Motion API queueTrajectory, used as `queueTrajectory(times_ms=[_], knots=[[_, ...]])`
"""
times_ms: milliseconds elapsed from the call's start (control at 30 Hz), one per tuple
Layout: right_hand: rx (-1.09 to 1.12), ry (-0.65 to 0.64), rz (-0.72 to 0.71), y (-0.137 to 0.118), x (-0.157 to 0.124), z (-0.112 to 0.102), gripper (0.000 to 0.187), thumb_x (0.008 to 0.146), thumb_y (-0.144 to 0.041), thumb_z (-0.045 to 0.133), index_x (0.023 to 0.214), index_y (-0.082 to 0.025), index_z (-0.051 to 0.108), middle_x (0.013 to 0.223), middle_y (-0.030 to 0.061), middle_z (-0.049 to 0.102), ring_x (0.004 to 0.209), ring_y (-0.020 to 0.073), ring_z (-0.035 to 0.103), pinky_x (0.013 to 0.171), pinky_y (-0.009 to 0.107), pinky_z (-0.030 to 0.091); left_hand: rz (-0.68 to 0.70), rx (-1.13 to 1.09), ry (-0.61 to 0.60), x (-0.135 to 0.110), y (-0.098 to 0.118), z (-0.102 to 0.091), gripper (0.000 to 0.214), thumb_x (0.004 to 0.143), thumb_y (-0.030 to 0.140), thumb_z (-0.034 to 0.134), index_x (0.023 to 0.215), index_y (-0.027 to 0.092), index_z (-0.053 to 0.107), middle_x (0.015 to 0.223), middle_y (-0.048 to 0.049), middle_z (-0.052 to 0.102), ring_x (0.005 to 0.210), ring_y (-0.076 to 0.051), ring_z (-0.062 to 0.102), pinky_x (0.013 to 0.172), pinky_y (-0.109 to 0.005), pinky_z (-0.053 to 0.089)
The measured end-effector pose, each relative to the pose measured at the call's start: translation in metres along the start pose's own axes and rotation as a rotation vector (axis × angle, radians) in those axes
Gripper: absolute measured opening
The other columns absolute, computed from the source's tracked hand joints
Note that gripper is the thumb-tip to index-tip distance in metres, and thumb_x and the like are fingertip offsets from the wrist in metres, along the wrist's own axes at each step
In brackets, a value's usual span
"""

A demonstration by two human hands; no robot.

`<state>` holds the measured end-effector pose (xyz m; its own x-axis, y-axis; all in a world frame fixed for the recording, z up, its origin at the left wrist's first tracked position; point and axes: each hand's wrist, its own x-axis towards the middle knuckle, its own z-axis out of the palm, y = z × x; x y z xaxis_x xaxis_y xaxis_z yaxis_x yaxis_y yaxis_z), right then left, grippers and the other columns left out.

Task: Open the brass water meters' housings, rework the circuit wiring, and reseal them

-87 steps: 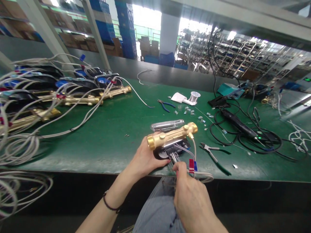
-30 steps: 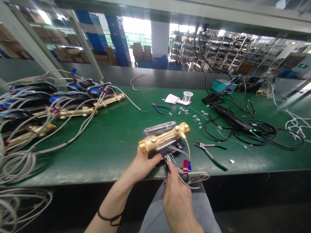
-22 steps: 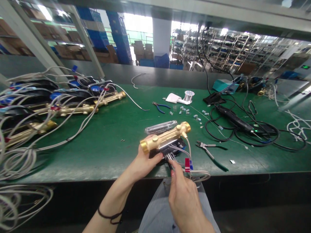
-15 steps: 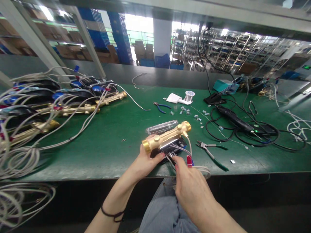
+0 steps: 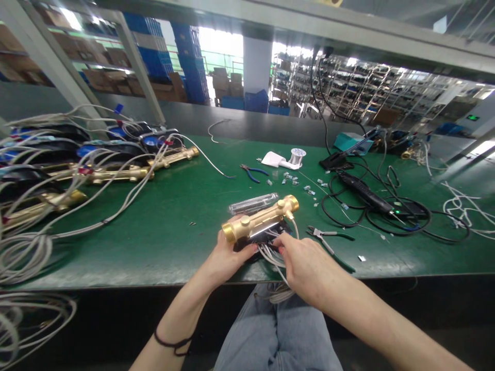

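Note:
A brass water meter body (image 5: 260,220) with a black housing underneath lies at the front edge of the green table (image 5: 170,226). My left hand (image 5: 228,257) grips its threaded left end and the black housing. My right hand (image 5: 305,265) is closed over the bundle of thin grey wires (image 5: 268,255) that leaves the housing, fingertips pinched close against it. The wires hang down over my lap. A clear plastic cover (image 5: 253,203) rests just behind the brass body.
Green-handled pliers (image 5: 330,242) lie right of my right hand. Blue-handled pliers (image 5: 253,172), a solder spool (image 5: 297,154) and small clips sit farther back. A soldering tool with black cables (image 5: 367,193) is at right. Several brass meters with grey cables (image 5: 96,170) fill the left.
My right hand slid up along the wires to the black housing and now covers the red and blue tags. My left hand kept its grip on the brass body.

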<state>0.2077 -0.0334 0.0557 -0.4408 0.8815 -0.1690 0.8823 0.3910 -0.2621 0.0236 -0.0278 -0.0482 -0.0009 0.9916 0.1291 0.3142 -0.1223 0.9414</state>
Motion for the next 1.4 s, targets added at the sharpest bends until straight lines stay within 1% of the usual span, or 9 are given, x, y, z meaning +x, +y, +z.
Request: queueTrajectory(times_ms=[367,600,667,733,833,900,1033,1233,1400], knots=[[0.297,0.155,0.009,0.022,-0.021,0.049,0.033,0.094,-0.018,0.03,0.117,-0.022,0.053,0.073,0.0037,0.068,0.064,0.0203,0.064,0.059,0.028,0.035,0.003,0.057,0.046,-0.004,0.001,0.0,0.065,0.076,0.04,0.064,0.134,0.022,0.041,0.14,-0.011,0.044,0.138,-0.03,0.03,0.114,-0.052,0.021],[0.35,0.372,-0.007,0.021,-0.024,0.081,0.036,0.095,-0.021,0.025,0.118,-0.015,0.052,0.07,0.0054,0.068,0.062,0.0218,0.066,0.056,0.028,0.04,-0.013,0.102,0.059,-0.006,0.002,0.001,0.055,0.077,0.042,0.063,0.125,0.022,0.045,0.133,-0.0098,0.049,0.134,-0.028,0.037,0.112,-0.049,0.026],[0.344,0.386,-0.022,0.021,-0.023,0.083,0.036,0.095,-0.021,0.025,0.117,-0.015,0.053,0.068,0.0044,0.067,0.061,0.0214,0.066,0.055,0.028,0.04,-0.042,0.127,0.181,-0.017,0.006,0.004,0.05,0.079,0.042,0.063,0.12,0.022,0.043,0.126,-0.0097,0.051,0.125,-0.026,0.046,0.107,-0.048,0.035],[0.334,0.387,-0.029,0.023,-0.022,0.083,0.035,0.095,-0.02,0.026,0.117,-0.015,0.053,0.065,0.0029,0.067,0.056,0.0211,0.065,0.052,0.028,0.039,-0.023,0.224,0.447,-0.033,0.011,0.008,0.043,0.08,0.04,0.064,0.112,0.022,0.041,0.116,-0.0082,0.051,0.112,-0.024,0.053,0.097,-0.047,0.044],[0.3,0.406,-0.056,0.025,-0.021,0.082,0.035,0.095,-0.019,0.026,0.117,-0.015,0.053,0.067,0.003,0.068,0.056,0.0226,0.066,0.051,0.028,0.038,0.243,0.582,0.733,-0.057,0.025,0.008,0.032,0.077,0.029,0.07,0.094,0.023,0.043,0.101,-0.0052,0.048,0.1,-0.023,0.052,0.092,-0.046,0.044],[0.279,0.411,-0.073,0.026,-0.021,0.081,0.035,0.094,-0.019,0.026,0.117,-0.015,0.052,0.068,0.0034,0.068,0.057,0.0236,0.067,0.05,0.029,0.038,0.488,0.854,0.648,-0.062,0.037,0.004,0.028,0.076,0.019,0.071,0.092,0.024,0.049,0.102,-0.0046,0.049,0.099,-0.022,0.051,0.095,-0.043,0.042],[0.291,0.382,-0.075,0.027,-0.021,0.08,0.035,0.094,-0.017,0.025,0.117,-0.015,0.051,0.069,0.0034,0.069,0.059,0.0239,0.067,0.051,0.029,0.038,0.848,1.15,0.201,-0.039,0.059,-0.01,0.032,0.081,0.009,0.062,0.108,0.026,0.057,0.124,-0.0052,0.049,0.119,-0.022,0.044,0.106,-0.037,0.037],[0.286,0.321,-0.037,0.026,-0.02,0.074,0.035,0.093,-0.016,0.027,0.118,-0.018,0.051,0.074,0.004,0.07,0.063,0.0254,0.069,0.051,0.029,0.037,0.957,1.259,-0.115,0.005,0.076,-0.021,0.034,0.088,0.004,0.039,0.107,0.022,0.061,0.121,-0.0043,0.061,0.121,-0.018,0.049,0.112,-0.04,0.035],[0.338,0.256,-0.028,0.027,-0.019,0.073,0.037,0.092,-0.014,0.028,0.122,-0.018,0.048,0.081,0.0049,0.071,0.07,0.0257,0.069,0.056,0.03,0.039,1.095,1.348,-0.197,0.014,0.079,-0.022,0.032,0.087,0.002,0.041,0.106,0.015,0.063,0.113,-0.0077,0.065,0.111,-0.021,0.058,0.111,-0.043,0.036]])
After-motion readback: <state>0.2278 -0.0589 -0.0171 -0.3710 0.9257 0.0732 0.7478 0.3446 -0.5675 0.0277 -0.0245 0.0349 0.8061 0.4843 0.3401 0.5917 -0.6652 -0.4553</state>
